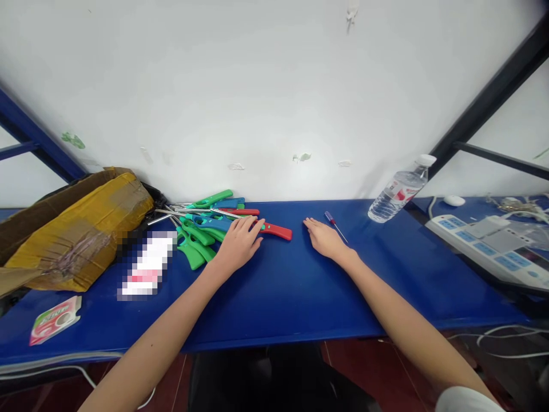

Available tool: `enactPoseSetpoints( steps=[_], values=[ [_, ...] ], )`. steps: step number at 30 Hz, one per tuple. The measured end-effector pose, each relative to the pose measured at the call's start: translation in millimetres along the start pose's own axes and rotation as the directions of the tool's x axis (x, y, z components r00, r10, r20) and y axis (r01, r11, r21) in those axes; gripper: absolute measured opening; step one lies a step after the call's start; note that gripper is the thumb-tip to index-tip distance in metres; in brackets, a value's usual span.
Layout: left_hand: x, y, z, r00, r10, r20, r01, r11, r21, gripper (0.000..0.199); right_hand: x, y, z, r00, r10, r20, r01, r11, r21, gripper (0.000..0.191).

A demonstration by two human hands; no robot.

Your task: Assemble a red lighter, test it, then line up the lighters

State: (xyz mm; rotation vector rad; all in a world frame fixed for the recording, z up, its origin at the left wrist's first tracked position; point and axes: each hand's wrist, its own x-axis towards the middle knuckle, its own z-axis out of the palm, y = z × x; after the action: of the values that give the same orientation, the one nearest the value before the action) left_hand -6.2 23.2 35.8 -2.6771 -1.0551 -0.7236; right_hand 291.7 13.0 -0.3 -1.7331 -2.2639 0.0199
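This looks like a plain workshop or small assembly room. A blue workbench [300,297] runs along a scuffed white wall [214,86], held by a metal frame [484,103] that shows at the upper right and upper left. At the center of the bench lie a heap of long lighters [201,220] with green, blue and red handles and a small screwdriver [330,218]. A taped cardboard parcel [77,229] sits at the left. To the right are a water bottle [398,191], a power strip [484,246] and a white computer mouse [453,200], with loose cables [506,337] below at the lower right.
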Motion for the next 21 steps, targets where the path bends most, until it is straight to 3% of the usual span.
enactPoseSetpoints(
  steps=[3,6,8,14,17,21],
  values=[
    [17,-3,10.8,0.997,-0.039,0.067,0.038,0.999,0.024,0.049,0,6,-1,0.998,0.029,-0.064,-0.025,0.998,0.062,0.044],
    [29,-6,17.5,0.987,-0.006,0.159,0.004,1.0,0.009,0.029,2,14,0,0.988,0.069,-0.14,-0.05,0.99,0.134,0.036],
    [31,-6,13.4,0.985,0.038,0.167,-0.036,0.999,-0.013,0.02,5,19,1,0.983,0.064,-0.175,-0.037,0.987,0.154,0.03],
    [19,9,-16.7,0.997,0.044,0.062,-0.036,0.992,-0.12,0.026,11,25,7,0.977,0.05,-0.208,-0.019,0.989,0.148,0.021],
    [16,17,-18.4,0.995,0.017,0.102,-0.005,0.993,-0.122,0.026,10,25,6,0.967,0.096,-0.235,-0.056,0.984,0.17,0.018],
    [14,24,-8.9,0.975,0.066,0.214,-0.046,0.994,-0.098,0.022,8,24,3,0.962,0.094,-0.257,-0.06,0.989,0.138,0.018]
  ],
)
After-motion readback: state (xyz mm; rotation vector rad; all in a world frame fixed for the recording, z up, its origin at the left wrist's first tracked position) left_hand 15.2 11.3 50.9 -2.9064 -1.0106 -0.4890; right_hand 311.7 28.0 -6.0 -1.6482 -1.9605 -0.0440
